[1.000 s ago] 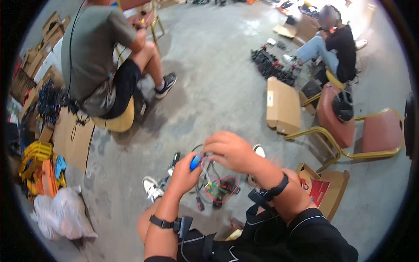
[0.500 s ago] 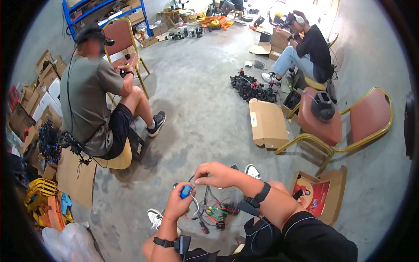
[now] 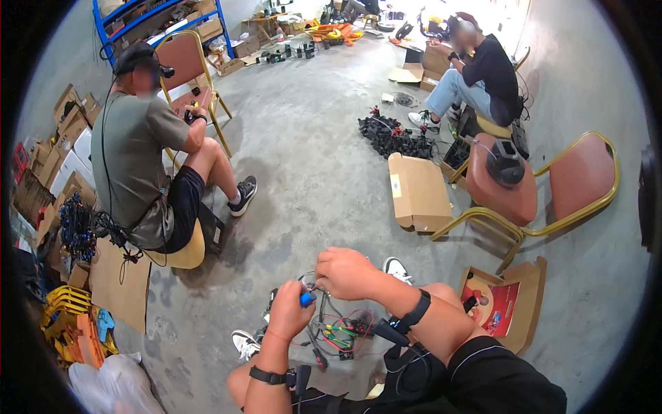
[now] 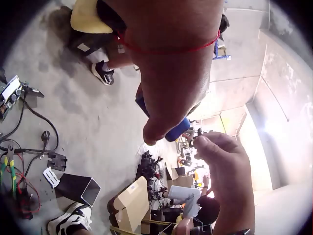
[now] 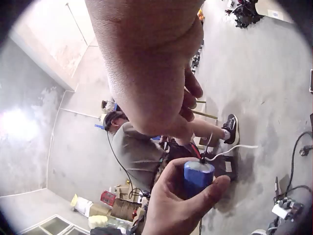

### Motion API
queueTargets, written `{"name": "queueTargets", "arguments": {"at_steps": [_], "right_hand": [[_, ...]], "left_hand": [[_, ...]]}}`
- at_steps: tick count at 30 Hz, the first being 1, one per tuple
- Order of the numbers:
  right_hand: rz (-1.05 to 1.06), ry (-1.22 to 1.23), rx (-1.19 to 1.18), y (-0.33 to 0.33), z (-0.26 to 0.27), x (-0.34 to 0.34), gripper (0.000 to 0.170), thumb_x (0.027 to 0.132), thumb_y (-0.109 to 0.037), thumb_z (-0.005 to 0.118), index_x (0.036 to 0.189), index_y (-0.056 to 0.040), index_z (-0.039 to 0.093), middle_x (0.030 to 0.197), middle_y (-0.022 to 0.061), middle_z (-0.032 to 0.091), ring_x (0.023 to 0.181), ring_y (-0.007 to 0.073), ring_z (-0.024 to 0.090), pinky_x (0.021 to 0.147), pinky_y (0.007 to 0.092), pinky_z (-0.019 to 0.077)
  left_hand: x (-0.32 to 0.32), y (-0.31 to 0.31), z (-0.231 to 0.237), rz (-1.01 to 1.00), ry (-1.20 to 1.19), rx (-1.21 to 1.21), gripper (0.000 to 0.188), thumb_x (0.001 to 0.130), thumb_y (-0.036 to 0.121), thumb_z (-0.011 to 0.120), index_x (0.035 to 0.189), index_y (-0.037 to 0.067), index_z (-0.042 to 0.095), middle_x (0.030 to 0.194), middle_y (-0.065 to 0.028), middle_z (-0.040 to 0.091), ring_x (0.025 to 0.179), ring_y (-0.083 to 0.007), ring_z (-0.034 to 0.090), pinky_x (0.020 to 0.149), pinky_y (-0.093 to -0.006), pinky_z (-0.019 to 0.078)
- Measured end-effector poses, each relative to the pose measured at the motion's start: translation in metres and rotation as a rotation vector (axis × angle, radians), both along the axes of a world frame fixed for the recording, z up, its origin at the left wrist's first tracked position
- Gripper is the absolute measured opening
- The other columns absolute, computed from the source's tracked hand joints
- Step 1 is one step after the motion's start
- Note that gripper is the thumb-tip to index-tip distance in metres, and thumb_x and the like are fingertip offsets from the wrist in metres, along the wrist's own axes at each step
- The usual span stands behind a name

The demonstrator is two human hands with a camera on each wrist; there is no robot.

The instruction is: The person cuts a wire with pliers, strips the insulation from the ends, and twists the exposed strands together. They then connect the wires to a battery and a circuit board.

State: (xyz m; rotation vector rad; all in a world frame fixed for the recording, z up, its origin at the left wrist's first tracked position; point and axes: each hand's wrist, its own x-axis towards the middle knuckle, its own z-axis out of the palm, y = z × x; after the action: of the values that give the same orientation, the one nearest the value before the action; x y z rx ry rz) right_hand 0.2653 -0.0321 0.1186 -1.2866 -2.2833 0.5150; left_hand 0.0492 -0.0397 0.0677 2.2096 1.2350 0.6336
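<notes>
My left hand (image 3: 289, 314) grips a blue shrink-wrapped battery pack (image 5: 197, 178), fingers and thumb curled round its sides. Out of the pack's pale end come thin wires, among them a white wire (image 5: 234, 149) trailing off to one side. My right hand (image 3: 346, 273) is close by that end, and in the left wrist view its thumb and forefinger pinch a dark wire end. Below both hands, pliers with green and yellow handles (image 3: 338, 339) lie on the floor among red and black leads. A red-and-black handled tool (image 3: 321, 359) lies beside them.
A person in a grey-green shirt (image 3: 138, 165) sits at left, another in black (image 3: 486, 79) at far right. Chairs (image 3: 507, 186) and a cardboard box (image 3: 417, 193) stand right of centre. An open box (image 3: 531, 303) is near my right knee. Plastic bags (image 3: 127, 383) lie at lower left.
The head view has tilted up, showing more of the room. My right hand has moved from slightly above the wires to close against the pack's end; the left still grips the battery pack.
</notes>
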Motion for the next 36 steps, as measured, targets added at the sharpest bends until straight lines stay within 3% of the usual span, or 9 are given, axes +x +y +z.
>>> {"name": "queueTargets", "arguments": {"at_steps": [5,7,9,13,19,25,27,33,36], "right_hand": [[-0.047,0.028,0.102,-0.001,-0.004,0.002,0.01,0.079,-0.018,0.072,0.08,-0.0074,0.072,0.086,0.0077,0.064,0.089,0.0297,0.063,0.078,0.0417,0.0518],[-0.093,0.068,0.111,-0.004,-0.007,0.002,0.01,0.08,-0.017,0.073,0.08,-0.0072,0.072,0.085,0.0079,0.064,0.087,0.0301,0.063,0.077,0.042,0.0518],[-0.135,0.103,0.132,-0.003,-0.005,0.003,0.01,0.08,-0.016,0.073,0.079,-0.007,0.071,0.084,0.0082,0.064,0.086,0.0305,0.063,0.076,0.0423,0.0518],[-0.195,0.156,0.099,0.001,0.0,0.005,0.01,0.081,-0.016,0.073,0.079,-0.0062,0.071,0.084,0.0087,0.065,0.085,0.0316,0.063,0.078,0.0427,0.0513],[-0.179,0.14,0.078,-0.005,0.003,-0.002,0.01,0.08,-0.016,0.073,0.079,-0.0066,0.071,0.083,0.0086,0.065,0.085,0.0314,0.063,0.08,0.0435,0.0494],[-0.195,0.185,0.161,-0.008,-0.001,-0.017,0.011,0.079,-0.015,0.076,0.076,-0.0077,0.069,0.08,0.0074,0.065,0.08,0.0305,0.062,0.072,0.0427,0.0472],[-0.202,0.191,0.151,-0.007,-0.001,-0.02,0.011,0.079,-0.015,0.076,0.076,-0.0075,0.069,0.08,0.0075,0.064,0.079,0.0306,0.062,0.072,0.0427,0.0472],[-0.253,0.245,0.069,-0.004,-0.001,-0.019,0.009,0.08,-0.014,0.072,0.079,-0.0059,0.07,0.081,0.01,0.065,0.083,0.032,0.063,0.076,0.0436,0.0479],[-0.266,0.267,0.046,-0.003,-0.003,-0.014,0.009,0.081,-0.013,0.072,0.08,-0.0046,0.07,0.081,0.0119,0.065,0.082,0.0333,0.063,0.074,0.0448,0.0486]], "left_hand": [[0.017,0.0,-0.007,0.098,-0.084,-0.472,0.03,0.086,0.023,0.078,0.098,0.004,0.058,0.091,-0.0242,0.065,0.083,-0.0479,0.063,0.069,-0.0506,0.0503],[0.021,-0.003,0.002,0.086,0.033,-0.447,0.032,0.086,0.025,0.075,0.107,0.005,0.061,0.095,-0.0226,0.065,0.088,-0.044,0.064,0.076,-0.0474,0.0511],[0.022,-0.001,-0.004,-0.001,-0.217,-0.233,0.04,0.086,0.021,0.074,0.12,0.006,0.062,0.105,-0.0208,0.064,0.099,-0.0387,0.062,0.086,-0.0437,0.0501],[0.016,0.005,-0.003,-0.013,-0.286,-0.301,0.051,0.085,0.018,0.073,0.132,0.006,0.057,0.111,-0.0193,0.059,0.109,-0.036,0.058,0.096,-0.04,0.0472],[0.012,0.007,-0.025,0.145,-0.209,-0.039,0.038,0.081,0.012,0.079,0.11,0.0,0.057,0.101,-0.0159,0.062,0.086,-0.0302,0.064,0.076,-0.0388,0.0524],[0.015,0.011,-0.038,0.25,-0.628,-0.334,0.027,0.093,0.015,0.073,0.112,0.003,0.058,0.091,-0.008,0.064,0.079,-0.0154,0.062,0.072,-0.032,0.0517],[0.009,0.013,-0.038,0.202,-0.66,-0.744,0.025,0.096,0.012,0.069,0.116,0.004,0.058,0.093,-0.0036,0.064,0.079,-0.0115,0.06,0.074,-0.0292,0.0518],[0.009,0.005,-0.018,0.155,-0.816,-0.667,0.033,0.095,0.011,0.071,0.124,0.004,0.058,0.103,-0.0015,0.061,0.095,-0.0085,0.058,0.085,-0.0272,0.0503],[0.002,0.01,-0.043,0.086,-0.665,-0.467,0.036,0.094,0.008,0.071,0.127,0.005,0.055,0.111,-0.0035,0.06,0.102,-0.0116,0.058,0.091,-0.029,0.0494]]}}
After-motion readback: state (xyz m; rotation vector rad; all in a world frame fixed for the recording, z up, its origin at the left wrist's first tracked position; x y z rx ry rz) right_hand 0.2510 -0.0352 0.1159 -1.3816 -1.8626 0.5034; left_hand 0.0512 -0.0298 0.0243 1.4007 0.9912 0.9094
